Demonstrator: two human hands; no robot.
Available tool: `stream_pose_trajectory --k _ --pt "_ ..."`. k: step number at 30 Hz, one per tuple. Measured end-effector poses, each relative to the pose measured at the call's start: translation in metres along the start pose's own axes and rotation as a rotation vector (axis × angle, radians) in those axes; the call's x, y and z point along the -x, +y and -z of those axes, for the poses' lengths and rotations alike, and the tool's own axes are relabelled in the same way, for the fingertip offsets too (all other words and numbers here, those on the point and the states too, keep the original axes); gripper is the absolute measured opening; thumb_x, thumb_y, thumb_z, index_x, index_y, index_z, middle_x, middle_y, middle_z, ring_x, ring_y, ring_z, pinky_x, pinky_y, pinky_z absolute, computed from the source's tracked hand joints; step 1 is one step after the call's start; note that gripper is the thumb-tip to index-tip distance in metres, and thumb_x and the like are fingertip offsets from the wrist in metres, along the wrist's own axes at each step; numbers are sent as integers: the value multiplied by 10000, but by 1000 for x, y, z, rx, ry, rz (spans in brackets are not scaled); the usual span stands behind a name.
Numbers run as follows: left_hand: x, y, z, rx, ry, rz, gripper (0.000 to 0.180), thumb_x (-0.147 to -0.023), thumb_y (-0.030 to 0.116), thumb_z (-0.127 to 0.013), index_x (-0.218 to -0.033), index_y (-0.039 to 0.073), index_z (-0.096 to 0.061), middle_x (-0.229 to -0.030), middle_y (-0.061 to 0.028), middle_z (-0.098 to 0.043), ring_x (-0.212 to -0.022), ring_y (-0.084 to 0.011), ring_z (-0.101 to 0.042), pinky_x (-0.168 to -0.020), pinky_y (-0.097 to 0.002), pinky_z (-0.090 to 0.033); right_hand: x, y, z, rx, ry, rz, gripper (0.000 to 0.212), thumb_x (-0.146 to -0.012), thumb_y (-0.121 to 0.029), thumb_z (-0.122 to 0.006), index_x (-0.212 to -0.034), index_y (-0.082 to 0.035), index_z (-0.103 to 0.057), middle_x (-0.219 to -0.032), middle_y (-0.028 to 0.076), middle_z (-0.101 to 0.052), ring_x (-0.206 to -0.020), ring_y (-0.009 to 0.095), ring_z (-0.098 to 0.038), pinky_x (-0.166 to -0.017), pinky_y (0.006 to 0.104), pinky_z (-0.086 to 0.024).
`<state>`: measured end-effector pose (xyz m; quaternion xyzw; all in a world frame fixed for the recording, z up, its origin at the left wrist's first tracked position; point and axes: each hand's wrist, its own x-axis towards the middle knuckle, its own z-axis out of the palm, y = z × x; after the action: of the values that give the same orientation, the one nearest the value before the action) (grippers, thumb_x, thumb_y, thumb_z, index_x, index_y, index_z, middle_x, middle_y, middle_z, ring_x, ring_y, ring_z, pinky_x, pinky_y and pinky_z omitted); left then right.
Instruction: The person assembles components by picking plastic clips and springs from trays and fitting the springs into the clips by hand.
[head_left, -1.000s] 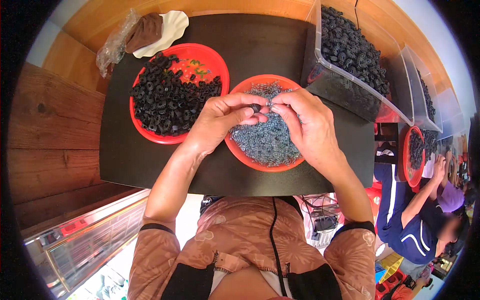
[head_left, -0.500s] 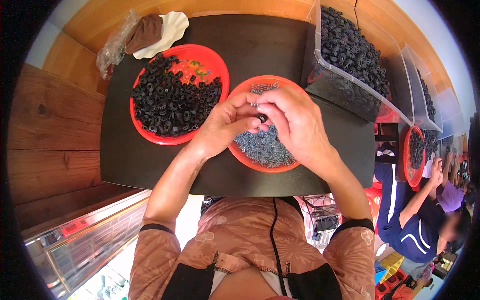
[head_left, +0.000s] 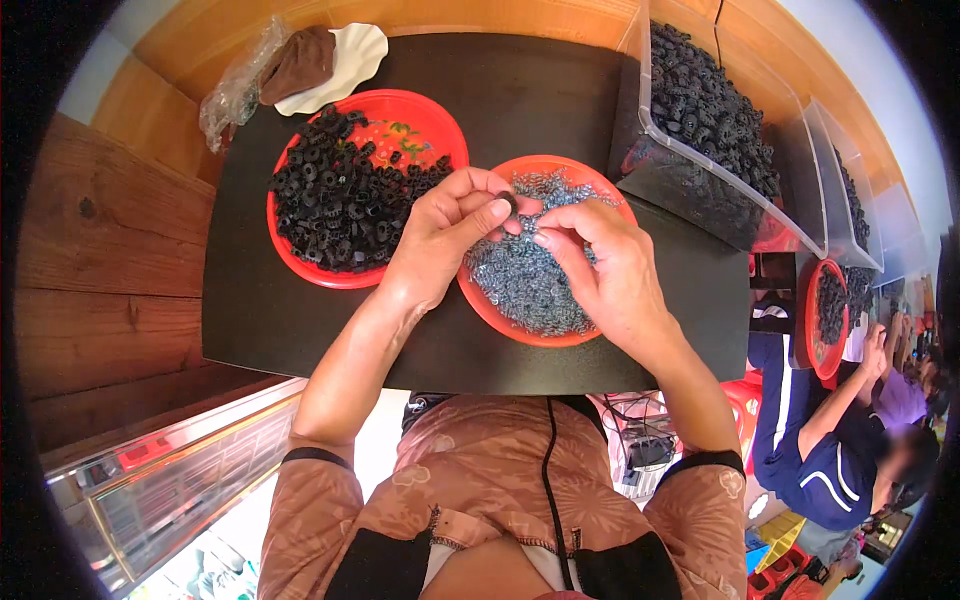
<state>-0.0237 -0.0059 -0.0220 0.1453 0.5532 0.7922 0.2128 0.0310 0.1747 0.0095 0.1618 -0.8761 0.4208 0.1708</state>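
Keep the black ring [head_left: 508,203] pinched at the left hand [head_left: 447,238] fingertips, just above the springs bowl [head_left: 478,300]; steady the right hand [head_left: 607,268], grip closed on something too small to tell; work low over the counter [head_left: 250,310].

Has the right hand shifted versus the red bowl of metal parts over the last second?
Yes, slightly. The right hand has slid toward the person, from the far rim of the red bowl of metal parts to over its middle, fingertips still meeting the left hand.
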Motion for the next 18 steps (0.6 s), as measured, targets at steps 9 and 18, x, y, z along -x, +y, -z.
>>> stream_pose_trajectory --k 9,18 --pt "2 -3 3 99 55 14 161 -852 93 -651 -990 32 -594 -899 -6 -604 -778 -72 -535 -709 -218 -441 -6 -2 -6 59 4 27 99 -797 -64 -649 -861 -29 -582 -774 144 -597 -692 321 -608 -609 400 -474" --pt "2 -6 1 249 100 16 165 -847 49 -646 -989 19 -569 -881 -31 -602 -783 -89 -564 -702 -223 -470 -7 -9 -8 91 9 -27 114 -790 -71 -666 -861 -29 -588 -755 129 -607 -651 271 -614 -577 355 -487"
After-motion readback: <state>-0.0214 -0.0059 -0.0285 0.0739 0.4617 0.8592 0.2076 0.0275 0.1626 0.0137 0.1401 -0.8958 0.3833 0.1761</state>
